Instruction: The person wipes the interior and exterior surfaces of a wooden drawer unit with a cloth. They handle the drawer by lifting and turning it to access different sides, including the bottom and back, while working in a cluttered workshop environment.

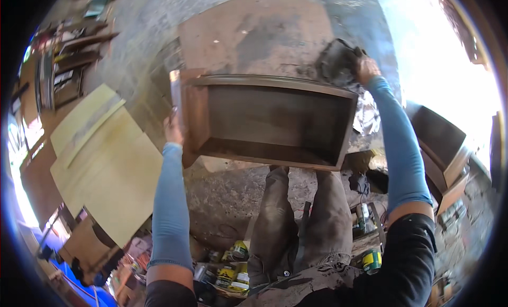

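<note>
A dark brown wooden drawer (pixel 275 83) lies in front of my knees, its hollow side facing up toward me and its wider end panel on the left. My left hand (pixel 173 128) is closed on the outer edge of that end panel. Beyond the drawer's far right corner, my right hand (pixel 366 70) grips a crumpled dark rag (pixel 337 61). The rag is held just above or against the worn board; I cannot tell which. Part of my right hand's fingers is hidden by the cloth.
A stained brown board (pixel 254 21) lies beneath the drawer. Pale yellow panels (pixel 108 164) lean at the left, near stacked wood pieces (pixel 74 58). More brown drawers (pixel 439 143) stand at the right. Several small cans (pixel 227 275) sit beside my legs, and one can (pixel 372 260) at the right.
</note>
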The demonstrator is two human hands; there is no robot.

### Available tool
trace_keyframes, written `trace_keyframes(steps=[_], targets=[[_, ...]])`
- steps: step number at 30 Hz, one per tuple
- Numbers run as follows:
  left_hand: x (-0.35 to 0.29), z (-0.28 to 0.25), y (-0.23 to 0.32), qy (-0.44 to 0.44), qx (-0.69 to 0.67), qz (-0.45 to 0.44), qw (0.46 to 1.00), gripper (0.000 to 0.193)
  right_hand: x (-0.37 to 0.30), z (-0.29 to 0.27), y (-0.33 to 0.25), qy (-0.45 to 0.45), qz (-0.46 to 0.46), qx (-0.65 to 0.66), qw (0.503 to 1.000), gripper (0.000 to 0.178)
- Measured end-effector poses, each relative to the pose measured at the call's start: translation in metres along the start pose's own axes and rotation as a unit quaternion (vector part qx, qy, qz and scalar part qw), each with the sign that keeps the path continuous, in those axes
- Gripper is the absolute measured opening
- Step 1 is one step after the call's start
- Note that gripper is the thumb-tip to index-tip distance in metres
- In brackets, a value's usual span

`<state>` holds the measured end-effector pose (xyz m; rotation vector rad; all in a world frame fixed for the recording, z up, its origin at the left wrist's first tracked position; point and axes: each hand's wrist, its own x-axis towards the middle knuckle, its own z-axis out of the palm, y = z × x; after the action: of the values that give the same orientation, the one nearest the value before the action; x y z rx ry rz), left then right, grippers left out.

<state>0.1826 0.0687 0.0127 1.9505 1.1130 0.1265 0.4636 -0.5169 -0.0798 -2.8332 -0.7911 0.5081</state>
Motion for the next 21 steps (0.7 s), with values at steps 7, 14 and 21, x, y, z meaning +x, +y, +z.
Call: trace_keyframes(steps=[7,14,21], targets=[[-0.019,-0.012,0.004,-0.016,0.093,0.019,0.995,0.066,-0.007,0.029,-0.018,0.088,-0.053,-0.016,0.995,0.034],[-0.037,-0.002,0.044,-0.026,-0.004,0.034,0.999,0.065,-0.031,-0.038,-0.136,0.297,-0.091,0.016,0.95,0.023],[-0.022,0.001,0.024,-0.09,-0.05,-0.005,0.995,0.073,-0.029,-0.076,-0.194,0.505,0.147,0.117,0.842,0.015]])
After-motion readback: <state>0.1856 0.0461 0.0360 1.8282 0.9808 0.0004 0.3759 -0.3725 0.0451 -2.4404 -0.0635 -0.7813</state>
